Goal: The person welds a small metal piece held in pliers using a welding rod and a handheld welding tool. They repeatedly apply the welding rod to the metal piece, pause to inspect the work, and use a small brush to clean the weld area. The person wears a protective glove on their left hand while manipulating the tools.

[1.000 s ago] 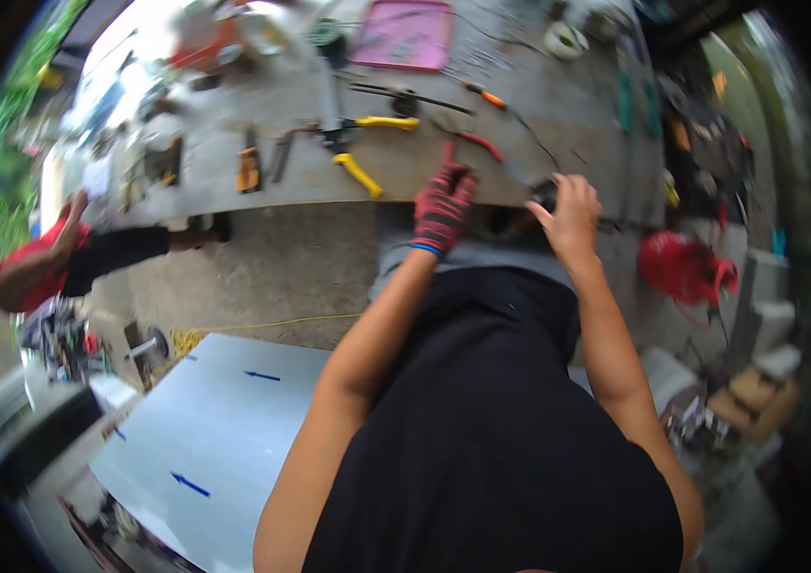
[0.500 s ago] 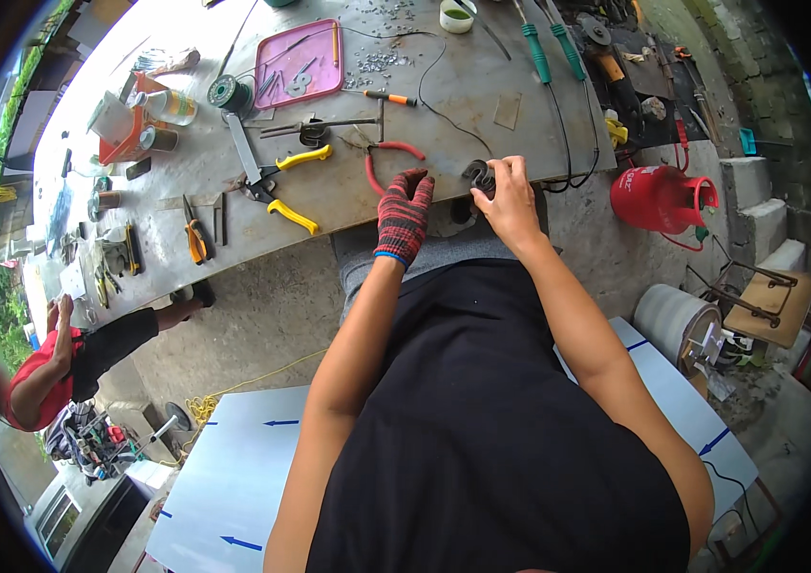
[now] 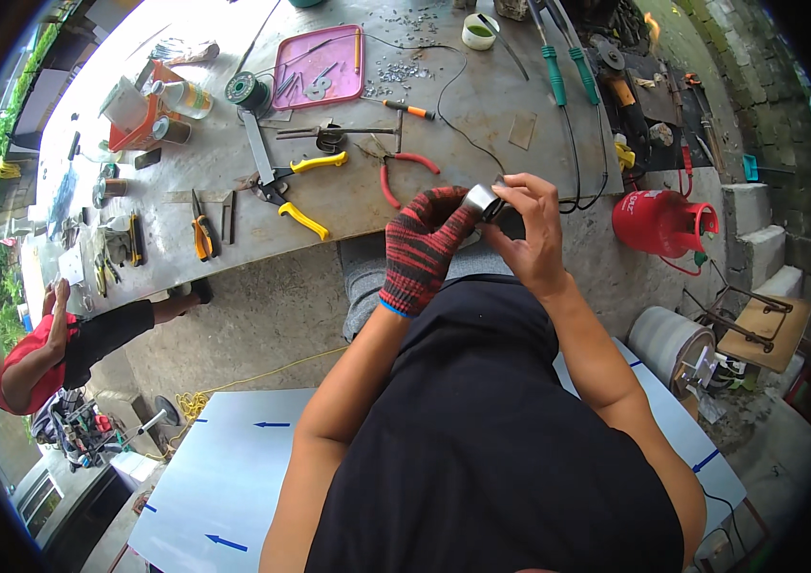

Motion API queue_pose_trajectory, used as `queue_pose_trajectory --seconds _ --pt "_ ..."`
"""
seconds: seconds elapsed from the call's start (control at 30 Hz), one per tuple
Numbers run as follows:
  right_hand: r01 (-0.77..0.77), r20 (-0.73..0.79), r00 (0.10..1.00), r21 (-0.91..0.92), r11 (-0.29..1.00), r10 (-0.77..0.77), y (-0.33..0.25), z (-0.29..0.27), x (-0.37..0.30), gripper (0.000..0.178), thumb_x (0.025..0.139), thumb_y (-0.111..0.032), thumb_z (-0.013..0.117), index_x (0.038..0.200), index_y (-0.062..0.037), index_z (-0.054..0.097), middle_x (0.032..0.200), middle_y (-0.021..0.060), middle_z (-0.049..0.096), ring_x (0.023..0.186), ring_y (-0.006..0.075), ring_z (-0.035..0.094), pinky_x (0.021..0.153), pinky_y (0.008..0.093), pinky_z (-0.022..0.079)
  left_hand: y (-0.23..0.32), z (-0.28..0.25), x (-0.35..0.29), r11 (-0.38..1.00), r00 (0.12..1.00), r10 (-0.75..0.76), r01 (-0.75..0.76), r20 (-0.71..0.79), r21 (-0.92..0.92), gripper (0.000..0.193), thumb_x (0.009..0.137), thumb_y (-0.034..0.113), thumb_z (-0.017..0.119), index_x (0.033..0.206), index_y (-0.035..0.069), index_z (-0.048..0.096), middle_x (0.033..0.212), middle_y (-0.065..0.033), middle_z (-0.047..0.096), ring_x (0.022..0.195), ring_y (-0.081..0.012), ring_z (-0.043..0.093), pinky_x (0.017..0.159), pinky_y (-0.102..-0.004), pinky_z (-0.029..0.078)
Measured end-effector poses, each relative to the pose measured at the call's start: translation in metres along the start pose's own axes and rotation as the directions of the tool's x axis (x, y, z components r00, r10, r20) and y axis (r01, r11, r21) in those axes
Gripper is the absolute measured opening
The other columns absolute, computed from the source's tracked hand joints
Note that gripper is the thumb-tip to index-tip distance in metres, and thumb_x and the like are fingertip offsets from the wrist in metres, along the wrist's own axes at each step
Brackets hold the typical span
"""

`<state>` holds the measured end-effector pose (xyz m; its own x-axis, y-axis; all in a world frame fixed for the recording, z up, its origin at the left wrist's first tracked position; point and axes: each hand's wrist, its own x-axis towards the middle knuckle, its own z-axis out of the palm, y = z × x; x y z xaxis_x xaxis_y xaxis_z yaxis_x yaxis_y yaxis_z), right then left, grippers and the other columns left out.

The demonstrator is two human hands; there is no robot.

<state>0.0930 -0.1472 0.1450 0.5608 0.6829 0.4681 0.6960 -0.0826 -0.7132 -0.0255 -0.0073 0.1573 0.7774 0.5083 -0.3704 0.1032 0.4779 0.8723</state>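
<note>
My left hand (image 3: 423, 246) wears a red and black knit glove and grips one end of a short shiny metal cylinder (image 3: 482, 201). My bare right hand (image 3: 530, 224) holds the other end, fingers curled around it. Both hands are raised in front of my chest, just at the near edge of the grey workbench (image 3: 358, 191). Red-handled pliers (image 3: 396, 167) lie on the bench just beyond my hands. Yellow-handled snips (image 3: 296, 191) lie to their left.
A pink tray (image 3: 318, 67) with small parts, a tape roll (image 3: 477, 31), green-handled tools (image 3: 563, 67) and cables lie on the bench. A red gas canister (image 3: 659, 222) stands to the right. White sheets (image 3: 224, 477) lie on the floor. A person in red (image 3: 38, 353) sits at left.
My view has tilted down and closer. Both hands have come off the bench edge and lifted toward my chest, holding the metal cylinder between them.
</note>
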Motion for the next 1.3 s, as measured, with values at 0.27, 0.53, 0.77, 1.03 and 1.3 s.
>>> queue_pose_trajectory --seconds 0.27,0.53,0.77,1.03,1.3 --pt "0.129 -0.051 0.99 -0.035 0.991 -0.131 -0.006 0.001 -0.003 0.055 0.079 0.005 0.085 0.128 -0.0069 0.064 0.133 0.014 0.053 0.107 0.0278 0.067 0.09 0.0376 0.059 -0.009 -0.006 -0.015 0.934 0.961 0.276 -0.262 -0.022 0.241 0.043 0.084 0.015 0.088 0.121 0.0 0.073 0.103 -0.0086 0.078 0.093 -0.0127 0.071 0.084 -0.0298 0.056" --pt "0.188 -0.076 0.979 -0.044 0.981 -0.191 -0.015 -0.004 -0.003 0.057 0.079 0.003 0.086 0.13 -0.0073 0.063 0.136 0.0154 0.051 0.112 0.0284 0.064 0.093 0.0383 0.059 0.013 0.0 -0.028 0.675 0.834 0.546 -0.495 0.08 0.548 0.045 0.078 0.023 0.092 0.117 0.007 0.077 0.095 -0.0101 0.076 0.084 -0.0182 0.073 0.078 -0.032 0.058" --pt "0.216 -0.07 0.973 -0.043 0.975 -0.219 -0.012 -0.007 -0.006 0.063 0.076 0.003 0.089 0.133 -0.0134 0.065 0.137 0.0154 0.049 0.114 0.0287 0.06 0.091 0.0367 0.058 0.018 0.009 -0.032 0.6 0.795 0.601 -0.517 0.082 0.61 0.044 0.077 0.022 0.091 0.116 0.008 0.077 0.096 -0.009 0.076 0.083 -0.0217 0.073 0.076 -0.0338 0.059" --pt "0.197 -0.021 0.98 -0.064 0.978 -0.199 -0.016 -0.016 -0.003 0.066 0.074 0.002 0.091 0.132 -0.0161 0.067 0.135 0.0155 0.049 0.112 0.0274 0.06 0.09 0.0353 0.058 0.02 0.012 -0.033 0.646 0.82 0.571 -0.486 0.05 0.589 0.041 0.08 0.021 0.089 0.115 0.004 0.077 0.097 -0.0116 0.077 0.084 -0.0218 0.074 0.077 -0.0336 0.059" --pt "0.161 0.097 0.984 -0.124 0.979 -0.15 -0.014 -0.016 0.008 0.064 0.077 -0.002 0.088 0.136 -0.0191 0.067 0.128 0.0145 0.054 0.1 0.026 0.064 0.086 0.0365 0.058 0.013 0.011 -0.018 0.91 0.96 0.264 -0.217 -0.09 0.353 0.04 0.086 0.019 0.087 0.116 -0.004 0.073 0.095 -0.0116 0.078 0.085 -0.0115 0.071 0.077 -0.029 0.058"
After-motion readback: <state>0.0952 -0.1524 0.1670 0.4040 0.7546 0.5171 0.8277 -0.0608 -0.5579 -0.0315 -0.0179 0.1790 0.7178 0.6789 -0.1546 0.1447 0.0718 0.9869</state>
